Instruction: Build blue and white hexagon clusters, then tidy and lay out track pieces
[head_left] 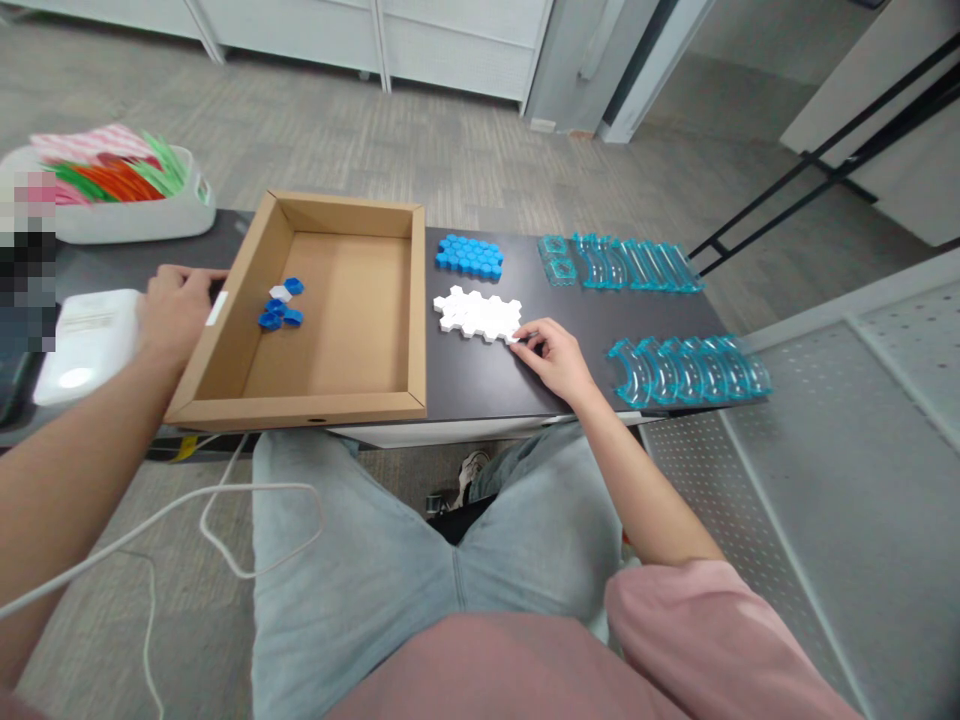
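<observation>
My right hand has its thumb and fingertips pinched on a white hexagonal piece at the near right corner of a block of white hexagonal pieces. The pieces lie fitted side by side on the dark table. Just behind them is a similar block of blue hexagonal pieces. My left hand is at the outer left side of an open cardboard box, fingers apart and reaching toward its wall. Several loose blue pieces and a white piece lie inside the box, at its left.
Clear teal curved track-like pieces line the table's near right, with straight and curved ones behind and small square ones beside. A white bin, a white device and a cable are at left.
</observation>
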